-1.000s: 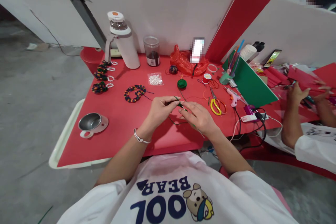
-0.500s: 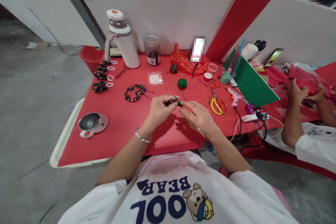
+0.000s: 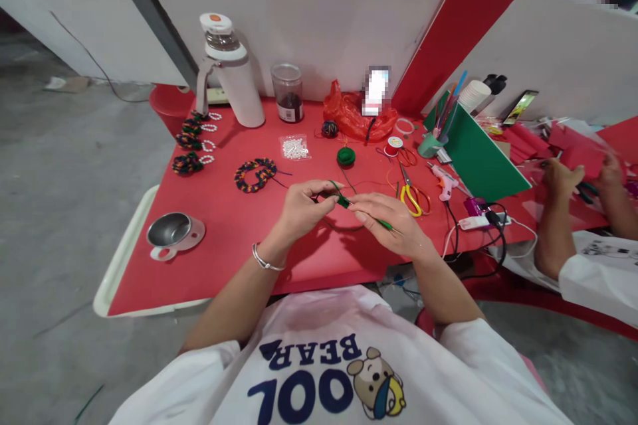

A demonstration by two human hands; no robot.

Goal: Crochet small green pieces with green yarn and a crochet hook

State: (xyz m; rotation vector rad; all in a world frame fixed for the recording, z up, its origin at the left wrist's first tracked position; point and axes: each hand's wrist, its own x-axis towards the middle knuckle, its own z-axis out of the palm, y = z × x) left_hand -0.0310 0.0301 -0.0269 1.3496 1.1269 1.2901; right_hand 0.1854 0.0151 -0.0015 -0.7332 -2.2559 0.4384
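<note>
My left hand [image 3: 305, 208] is closed on a small piece of dark green crochet work [image 3: 343, 200], with a green strand running over its forefinger. Closed round a thin crochet hook with a green grip [image 3: 383, 224], my right hand [image 3: 393, 219] keeps the hook's metal tip at the green stitches. Behind the hands lies a ball of green yarn [image 3: 345, 157], its strand leading toward them. A multicoloured braided loop [image 3: 255, 175] rests on the red table to the left of my left hand.
Steel cup [image 3: 174, 234] at front left; white thermos [image 3: 242, 89], clear jar [image 3: 288, 96] and bead packet [image 3: 295, 147] farther back. Yellow-handled scissors [image 3: 410, 196], a pink glue gun [image 3: 443, 180] and a power strip [image 3: 478, 221] lie right. Beyond the green board [image 3: 486, 156], another person's hands handle red material.
My right hand has moved slightly right and turned, so the hook's green grip now shows. The left hand stays nearly in place. The other person's hands have shifted a little.
</note>
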